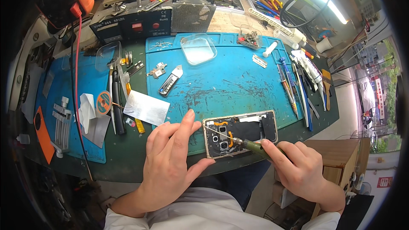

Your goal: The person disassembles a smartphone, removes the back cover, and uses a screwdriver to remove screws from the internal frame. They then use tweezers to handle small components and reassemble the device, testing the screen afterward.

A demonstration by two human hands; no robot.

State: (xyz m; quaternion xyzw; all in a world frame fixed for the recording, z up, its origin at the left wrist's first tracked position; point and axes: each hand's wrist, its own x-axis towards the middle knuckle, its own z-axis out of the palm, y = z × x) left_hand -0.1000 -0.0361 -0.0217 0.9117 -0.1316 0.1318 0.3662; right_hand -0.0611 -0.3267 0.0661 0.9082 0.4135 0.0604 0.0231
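Note:
An opened smartphone (249,130) lies on the mat near its front edge, with its black inner parts, camera modules and orange flex cables exposed. My right hand (298,166) grips a screwdriver (254,146) by its green handle. The thin shaft slants left across the phone, over the camera area; I cannot tell exactly what the tip touches. At the phone's left end is my left hand (170,162), fingers stretched and apart. Its thumb tip is at the phone's lower left corner, and it holds nothing.
On the blue mat (226,89) lie a utility knife (170,81), a metal bracket (157,70) and a metal sheet (147,107). Behind stand a clear plastic box (198,55) and a box of small parts (250,37). Tweezers (288,91) and a brush (326,81) lie right.

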